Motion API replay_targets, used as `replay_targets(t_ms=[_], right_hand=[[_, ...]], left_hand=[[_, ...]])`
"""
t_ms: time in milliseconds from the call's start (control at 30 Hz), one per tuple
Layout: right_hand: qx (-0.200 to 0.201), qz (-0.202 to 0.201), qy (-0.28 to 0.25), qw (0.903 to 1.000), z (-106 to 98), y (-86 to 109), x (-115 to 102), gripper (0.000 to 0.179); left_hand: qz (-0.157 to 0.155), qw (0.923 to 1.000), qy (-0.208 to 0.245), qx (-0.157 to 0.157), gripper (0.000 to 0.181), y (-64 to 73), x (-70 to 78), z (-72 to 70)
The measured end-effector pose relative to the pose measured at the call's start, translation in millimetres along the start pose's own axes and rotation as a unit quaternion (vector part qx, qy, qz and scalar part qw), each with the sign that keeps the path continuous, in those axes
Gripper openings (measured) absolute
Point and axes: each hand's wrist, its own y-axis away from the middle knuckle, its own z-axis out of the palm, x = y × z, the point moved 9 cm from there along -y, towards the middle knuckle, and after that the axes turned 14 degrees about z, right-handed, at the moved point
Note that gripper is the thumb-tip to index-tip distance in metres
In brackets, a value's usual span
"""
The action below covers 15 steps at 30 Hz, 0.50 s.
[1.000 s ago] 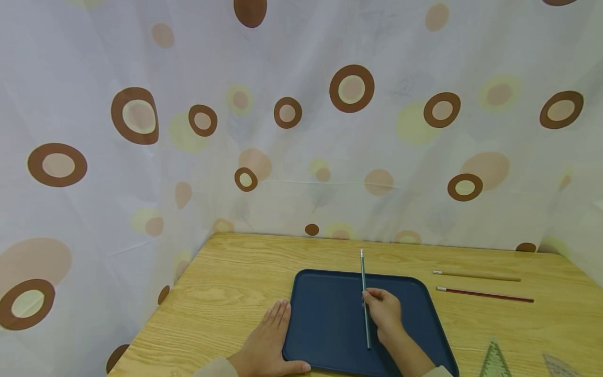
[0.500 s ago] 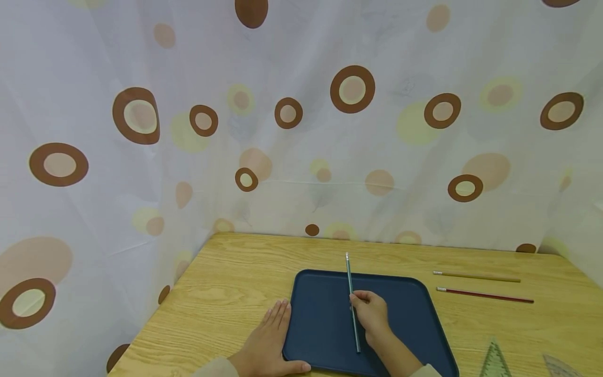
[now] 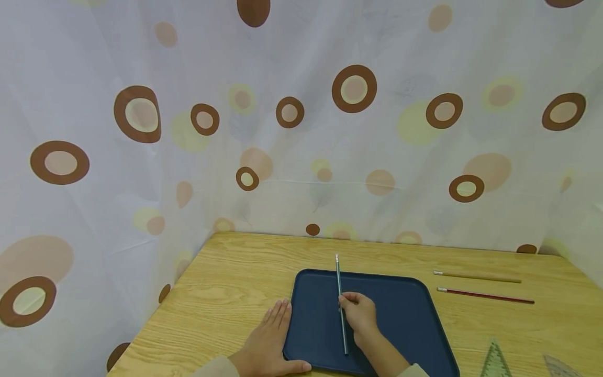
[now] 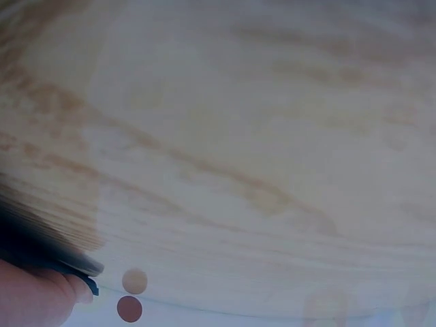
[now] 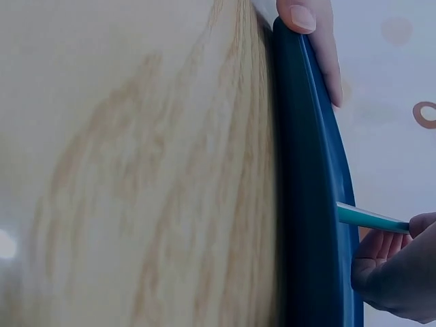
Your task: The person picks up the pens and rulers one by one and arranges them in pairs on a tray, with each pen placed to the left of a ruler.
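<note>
Teal pencil [image 3: 338, 283] pinched in the right hand [image 3: 361, 317] over the dark blue tray [image 3: 400, 317], aligned roughly twelve to six o'clock; the left hand [image 3: 266, 341], fingers straight, rests against the tray's nine-o'clock edge. Pickup appears done and release pending; a yellow pencil [image 3: 485, 277] and a red pencil [image 3: 490, 296] lie untouched on the counter [image 3: 231, 285], towards the tray's two o'clock

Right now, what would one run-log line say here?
right grip: pinches green pencil over tray | left grip: at tray's left edge | red pencil, yellow pencil: on table, right of tray
</note>
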Motion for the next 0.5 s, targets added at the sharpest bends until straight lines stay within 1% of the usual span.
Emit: replay_targets(t_ms=[167, 500], right_hand=[[0.002, 0.017, -0.004, 0.9998, 3, 0.4, 4, 0.018], [-0.005, 0.020, -0.008, 0.9997, 12, 1.8, 6, 0.020]], left_hand=[[0.004, 1.0000, 0.000, 0.000, 0.111, 0.9, 2.5, -2.4], [-0.002, 1.0000, 0.007, -0.001, 0.111, 1.4, 3.9, -4.6]])
